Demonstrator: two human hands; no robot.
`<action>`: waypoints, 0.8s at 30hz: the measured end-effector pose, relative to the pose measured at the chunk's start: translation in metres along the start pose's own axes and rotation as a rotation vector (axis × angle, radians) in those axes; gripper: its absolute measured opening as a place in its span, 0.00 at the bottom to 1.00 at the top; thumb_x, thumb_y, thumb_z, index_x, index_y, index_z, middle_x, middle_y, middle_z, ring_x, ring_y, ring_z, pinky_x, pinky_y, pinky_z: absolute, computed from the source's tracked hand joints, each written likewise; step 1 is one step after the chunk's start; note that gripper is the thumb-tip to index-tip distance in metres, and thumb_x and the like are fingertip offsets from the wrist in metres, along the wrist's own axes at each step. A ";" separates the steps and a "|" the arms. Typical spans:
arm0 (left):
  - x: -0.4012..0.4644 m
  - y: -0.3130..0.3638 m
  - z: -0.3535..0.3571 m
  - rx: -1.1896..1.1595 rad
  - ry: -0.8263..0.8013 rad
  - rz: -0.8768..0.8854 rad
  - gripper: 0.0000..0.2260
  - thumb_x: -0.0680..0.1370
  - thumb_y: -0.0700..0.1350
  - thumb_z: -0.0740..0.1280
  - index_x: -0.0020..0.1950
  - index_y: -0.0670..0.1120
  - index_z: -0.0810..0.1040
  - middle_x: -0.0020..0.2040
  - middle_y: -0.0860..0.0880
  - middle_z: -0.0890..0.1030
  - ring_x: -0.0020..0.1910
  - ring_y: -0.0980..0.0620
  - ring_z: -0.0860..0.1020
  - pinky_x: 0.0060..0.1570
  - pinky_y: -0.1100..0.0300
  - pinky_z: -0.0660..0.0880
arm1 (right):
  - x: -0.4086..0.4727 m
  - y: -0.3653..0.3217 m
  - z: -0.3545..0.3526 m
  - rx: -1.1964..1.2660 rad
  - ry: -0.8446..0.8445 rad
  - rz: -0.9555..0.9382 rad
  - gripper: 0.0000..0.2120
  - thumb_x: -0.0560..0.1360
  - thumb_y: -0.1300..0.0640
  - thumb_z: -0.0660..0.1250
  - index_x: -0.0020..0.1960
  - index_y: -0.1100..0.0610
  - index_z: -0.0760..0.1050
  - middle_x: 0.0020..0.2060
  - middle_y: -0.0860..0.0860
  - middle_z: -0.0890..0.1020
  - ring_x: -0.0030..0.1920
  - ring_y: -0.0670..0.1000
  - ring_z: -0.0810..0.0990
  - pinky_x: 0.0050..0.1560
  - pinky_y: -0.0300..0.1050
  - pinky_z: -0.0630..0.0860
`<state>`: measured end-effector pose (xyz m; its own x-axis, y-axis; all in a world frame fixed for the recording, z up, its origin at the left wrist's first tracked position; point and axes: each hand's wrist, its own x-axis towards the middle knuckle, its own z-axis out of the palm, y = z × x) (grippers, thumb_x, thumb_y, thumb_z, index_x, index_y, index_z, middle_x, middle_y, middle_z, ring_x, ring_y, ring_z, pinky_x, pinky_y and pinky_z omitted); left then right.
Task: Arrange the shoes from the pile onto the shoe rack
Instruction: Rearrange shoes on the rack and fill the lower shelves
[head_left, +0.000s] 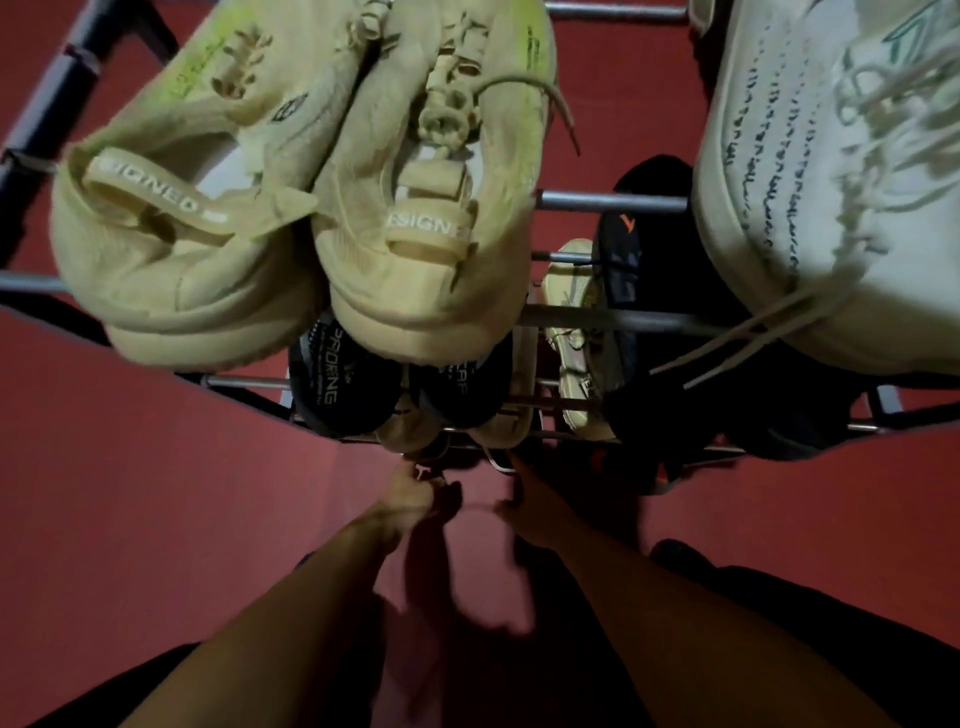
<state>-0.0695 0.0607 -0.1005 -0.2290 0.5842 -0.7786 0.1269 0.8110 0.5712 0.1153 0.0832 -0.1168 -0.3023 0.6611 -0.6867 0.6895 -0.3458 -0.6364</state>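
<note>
My left grip (415, 493) and right grip (524, 512) reach low at the shoe rack (613, 201); whether either pinches anything, I cannot tell. Cream sneakers (291, 208) sit above them.

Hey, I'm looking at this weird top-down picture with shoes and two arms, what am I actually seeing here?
There is no machine here: the one picture comes from a camera worn on a person's head, looking steeply down. The metal bars are a shoe rack seen from above. On its top shelf sit a pair of cream sneakers and a white shoe. Lower shelves hold dark-lined shoes and a black shoe. The left hand and right hand reach down toward the lowest level; it is too dark and blurred to tell what their grip holds.
</note>
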 end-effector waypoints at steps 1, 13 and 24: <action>0.003 -0.001 -0.004 0.077 -0.024 0.020 0.13 0.81 0.33 0.63 0.61 0.45 0.67 0.46 0.52 0.73 0.41 0.50 0.76 0.29 0.67 0.75 | 0.004 0.003 -0.001 -0.009 -0.005 -0.025 0.39 0.77 0.63 0.67 0.80 0.51 0.49 0.65 0.48 0.67 0.65 0.50 0.72 0.59 0.42 0.69; 0.003 -0.025 -0.007 0.534 -0.203 0.158 0.33 0.75 0.48 0.68 0.79 0.53 0.61 0.71 0.50 0.73 0.67 0.49 0.75 0.66 0.59 0.71 | 0.004 0.019 0.004 -0.134 -0.053 0.025 0.36 0.78 0.57 0.66 0.80 0.51 0.52 0.72 0.52 0.69 0.72 0.54 0.67 0.64 0.37 0.63; -0.032 -0.053 0.009 -0.003 -0.124 0.039 0.17 0.81 0.34 0.65 0.69 0.44 0.74 0.55 0.49 0.81 0.58 0.50 0.82 0.54 0.63 0.79 | -0.025 0.035 0.036 0.250 0.021 0.114 0.18 0.77 0.61 0.68 0.66 0.57 0.74 0.55 0.48 0.79 0.57 0.48 0.77 0.56 0.39 0.73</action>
<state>-0.0599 -0.0012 -0.1081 -0.1024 0.6146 -0.7822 0.1303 0.7878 0.6019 0.1233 0.0310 -0.1346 -0.2168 0.6212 -0.7531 0.5336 -0.5706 -0.6243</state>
